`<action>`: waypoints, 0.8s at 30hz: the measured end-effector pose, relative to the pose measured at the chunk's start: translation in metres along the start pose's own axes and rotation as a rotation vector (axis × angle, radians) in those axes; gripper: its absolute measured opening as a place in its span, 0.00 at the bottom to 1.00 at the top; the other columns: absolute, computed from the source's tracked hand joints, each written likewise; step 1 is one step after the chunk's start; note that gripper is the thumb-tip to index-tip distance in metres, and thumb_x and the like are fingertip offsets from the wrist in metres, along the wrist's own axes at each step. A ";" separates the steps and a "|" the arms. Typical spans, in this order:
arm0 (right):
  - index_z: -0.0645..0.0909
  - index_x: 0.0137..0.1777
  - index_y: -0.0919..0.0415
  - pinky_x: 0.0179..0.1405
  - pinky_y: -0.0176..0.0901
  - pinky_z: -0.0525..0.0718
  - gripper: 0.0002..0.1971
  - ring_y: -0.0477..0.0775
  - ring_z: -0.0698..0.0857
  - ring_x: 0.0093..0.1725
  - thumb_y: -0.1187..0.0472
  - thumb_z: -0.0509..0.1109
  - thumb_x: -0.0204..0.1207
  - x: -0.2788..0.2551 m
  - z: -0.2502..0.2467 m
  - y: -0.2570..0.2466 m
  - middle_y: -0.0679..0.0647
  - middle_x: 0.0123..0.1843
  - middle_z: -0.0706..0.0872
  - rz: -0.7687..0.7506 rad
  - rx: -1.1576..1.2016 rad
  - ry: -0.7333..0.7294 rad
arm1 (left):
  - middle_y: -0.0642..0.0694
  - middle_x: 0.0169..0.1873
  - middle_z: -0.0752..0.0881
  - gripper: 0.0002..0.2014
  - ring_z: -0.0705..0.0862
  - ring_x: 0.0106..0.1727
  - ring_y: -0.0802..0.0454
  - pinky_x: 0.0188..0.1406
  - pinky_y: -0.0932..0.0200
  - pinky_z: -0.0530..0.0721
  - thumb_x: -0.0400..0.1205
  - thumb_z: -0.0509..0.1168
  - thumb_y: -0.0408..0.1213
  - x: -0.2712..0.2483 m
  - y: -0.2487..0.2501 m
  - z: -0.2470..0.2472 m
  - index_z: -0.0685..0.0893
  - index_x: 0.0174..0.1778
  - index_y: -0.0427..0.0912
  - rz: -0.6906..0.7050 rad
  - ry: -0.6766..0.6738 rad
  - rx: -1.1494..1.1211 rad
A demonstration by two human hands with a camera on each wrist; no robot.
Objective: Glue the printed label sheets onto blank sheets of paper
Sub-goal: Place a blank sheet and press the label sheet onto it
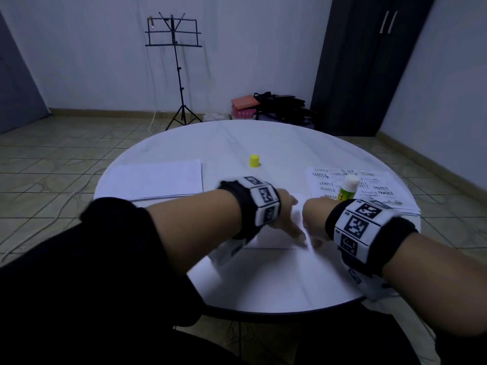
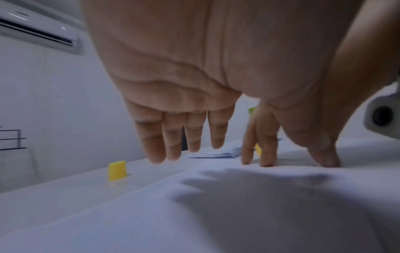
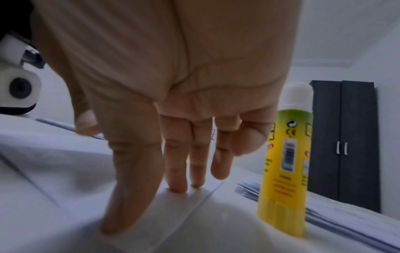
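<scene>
Colours and patterns on the table

White round table [image 1: 263, 143]; yellow cap [image 1: 254, 161]; glue stick [image 1: 347, 189] green-to-yellow with white top; label sheets [image 1: 369, 185] white, black print; wristbands [image 1: 358, 227] black-and-white squares.

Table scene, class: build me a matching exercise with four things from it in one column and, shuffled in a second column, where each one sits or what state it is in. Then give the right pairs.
Things
1. glue stick
2. yellow cap
3. blank sheets
4. printed label sheets

Places or states
A. stacked on the left of the table
B. spread on the right of the table, with words such as FRAGILE
C. standing upright, uncapped, white tip showing
D. standing alone on the table, beyond the hands

Pairs: 1-C, 2-D, 3-A, 4-B
</scene>
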State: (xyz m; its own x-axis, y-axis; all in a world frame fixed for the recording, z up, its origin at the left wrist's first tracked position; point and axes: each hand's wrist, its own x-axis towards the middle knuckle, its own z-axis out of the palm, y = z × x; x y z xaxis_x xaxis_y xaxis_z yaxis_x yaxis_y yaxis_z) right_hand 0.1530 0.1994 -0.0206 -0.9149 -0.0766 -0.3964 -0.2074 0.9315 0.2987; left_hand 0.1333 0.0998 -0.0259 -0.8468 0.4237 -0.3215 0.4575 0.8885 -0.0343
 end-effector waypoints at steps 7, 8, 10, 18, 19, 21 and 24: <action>0.83 0.58 0.64 0.27 0.37 0.72 0.12 0.47 0.69 0.26 0.62 0.71 0.75 0.005 0.001 0.001 0.51 0.29 0.72 -0.037 -0.075 -0.016 | 0.44 0.74 0.74 0.39 0.73 0.73 0.46 0.68 0.56 0.71 0.74 0.72 0.58 -0.012 -0.029 0.008 0.70 0.77 0.42 -0.009 -0.091 0.020; 0.84 0.58 0.64 0.26 0.36 0.71 0.12 0.47 0.70 0.26 0.62 0.71 0.76 0.006 0.001 0.002 0.51 0.29 0.72 -0.047 -0.081 -0.031 | 0.45 0.75 0.73 0.40 0.72 0.74 0.46 0.69 0.57 0.69 0.73 0.73 0.57 -0.020 -0.042 0.009 0.69 0.78 0.42 -0.037 -0.095 0.026; 0.86 0.57 0.64 0.23 0.36 0.67 0.12 0.46 0.71 0.27 0.64 0.71 0.75 0.009 0.002 0.003 0.50 0.29 0.74 -0.062 -0.088 -0.058 | 0.48 0.76 0.72 0.41 0.72 0.75 0.49 0.69 0.59 0.69 0.71 0.75 0.56 -0.036 -0.067 0.011 0.69 0.77 0.44 -0.093 -0.110 0.039; 0.78 0.34 0.60 0.30 0.34 0.74 0.11 0.55 0.79 0.38 0.59 0.78 0.69 0.008 0.003 0.004 0.53 0.34 0.80 -0.014 -0.015 -0.068 | 0.52 0.76 0.69 0.51 0.67 0.77 0.46 0.73 0.54 0.67 0.63 0.77 0.63 -0.055 -0.107 0.023 0.63 0.79 0.50 -0.216 -0.160 0.075; 0.79 0.36 0.60 0.33 0.35 0.75 0.10 0.55 0.80 0.40 0.59 0.78 0.69 0.007 0.002 0.004 0.53 0.38 0.82 -0.011 0.000 -0.068 | 0.51 0.73 0.72 0.51 0.70 0.75 0.45 0.72 0.53 0.70 0.60 0.77 0.65 -0.056 -0.106 0.021 0.65 0.77 0.51 -0.227 -0.165 0.074; 0.79 0.39 0.60 0.30 0.34 0.74 0.08 0.55 0.80 0.42 0.61 0.77 0.70 0.001 0.000 0.002 0.53 0.39 0.81 -0.030 -0.007 -0.068 | 0.50 0.69 0.75 0.52 0.72 0.72 0.44 0.69 0.49 0.73 0.53 0.76 0.70 -0.056 -0.105 0.021 0.68 0.72 0.53 -0.236 -0.172 0.084; 0.80 0.46 0.59 0.23 0.34 0.68 0.03 0.54 0.78 0.42 0.65 0.71 0.74 -0.010 -0.005 -0.017 0.52 0.37 0.78 -0.113 -0.053 -0.043 | 0.50 0.73 0.72 0.55 0.70 0.74 0.44 0.71 0.48 0.72 0.53 0.77 0.69 -0.057 -0.106 0.020 0.66 0.76 0.54 -0.255 -0.178 0.072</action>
State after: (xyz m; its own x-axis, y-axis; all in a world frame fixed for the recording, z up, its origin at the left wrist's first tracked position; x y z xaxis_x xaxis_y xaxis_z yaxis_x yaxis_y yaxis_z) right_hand 0.1643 0.1830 -0.0175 -0.8691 -0.1641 -0.4666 -0.3276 0.8977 0.2946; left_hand 0.1383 -0.0218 -0.0225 -0.8789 0.1457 -0.4542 0.2601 0.9446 -0.2003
